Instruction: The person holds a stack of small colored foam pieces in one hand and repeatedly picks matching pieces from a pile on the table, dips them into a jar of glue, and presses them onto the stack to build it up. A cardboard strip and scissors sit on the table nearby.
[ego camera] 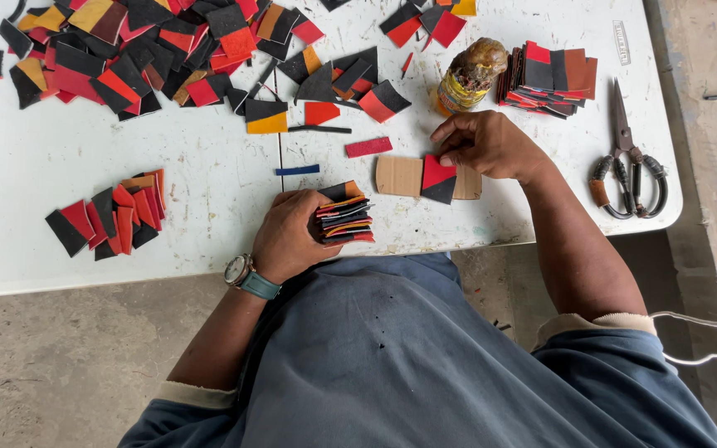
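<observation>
A single camera, worn on the person's head, looks steeply down from close above over the blue-shirted chest onto the white scuffed worktable (209, 178). The table's near edge runs across mid-frame, with bare concrete floor (60, 365) below it. The view centres just past the fingers (451, 137) of the right hand (487, 145) and the left hand (292, 236).

Small craft workshop, leather or felt piecework. White worktop (209, 174) is glue-stained and covered with cut red, black and orange patches (126, 50). Right of them: sticky glue bottle (468, 76), sorted stack (548, 79), heavy shears (626, 158). Bare concrete floor (60, 365) below the worktop.
</observation>
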`<state>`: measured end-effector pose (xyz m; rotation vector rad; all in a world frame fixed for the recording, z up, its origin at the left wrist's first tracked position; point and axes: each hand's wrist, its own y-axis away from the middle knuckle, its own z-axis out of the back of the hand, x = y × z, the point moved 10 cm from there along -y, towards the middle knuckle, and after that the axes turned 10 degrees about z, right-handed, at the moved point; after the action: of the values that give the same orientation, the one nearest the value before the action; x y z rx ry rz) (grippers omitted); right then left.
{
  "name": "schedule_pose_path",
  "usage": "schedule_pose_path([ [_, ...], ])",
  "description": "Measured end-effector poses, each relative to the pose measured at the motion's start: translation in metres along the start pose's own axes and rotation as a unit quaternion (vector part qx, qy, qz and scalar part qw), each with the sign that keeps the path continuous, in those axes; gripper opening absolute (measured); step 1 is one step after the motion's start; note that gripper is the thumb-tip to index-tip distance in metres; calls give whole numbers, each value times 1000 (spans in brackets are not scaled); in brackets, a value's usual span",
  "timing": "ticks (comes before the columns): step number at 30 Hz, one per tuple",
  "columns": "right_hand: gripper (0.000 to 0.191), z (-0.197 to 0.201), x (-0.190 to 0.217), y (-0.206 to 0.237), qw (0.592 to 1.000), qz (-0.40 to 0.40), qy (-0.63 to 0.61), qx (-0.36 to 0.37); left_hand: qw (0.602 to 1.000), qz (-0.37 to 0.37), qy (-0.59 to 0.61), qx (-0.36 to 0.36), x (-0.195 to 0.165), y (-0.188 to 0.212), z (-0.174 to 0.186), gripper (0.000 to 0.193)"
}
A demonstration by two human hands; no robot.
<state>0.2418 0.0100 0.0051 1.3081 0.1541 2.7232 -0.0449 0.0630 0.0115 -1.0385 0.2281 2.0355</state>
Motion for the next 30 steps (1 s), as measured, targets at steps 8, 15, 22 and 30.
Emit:
schedule_pose_path([
  [8,37,8,17,5,999,36,15,-27,1000,20,-3,18,4,0,-4,52],
  [15,103,0,51,57,982,89,159,-49,999,27,-9,20,8,-3,-4,53],
  [22,103,0,52,68,981,94,148,-86,1000,15,-16,13,6,0,-3,53],
  [30,90,4,48,74,979,123,134,-95,999,31,-17,27,11,0,-7,55],
])
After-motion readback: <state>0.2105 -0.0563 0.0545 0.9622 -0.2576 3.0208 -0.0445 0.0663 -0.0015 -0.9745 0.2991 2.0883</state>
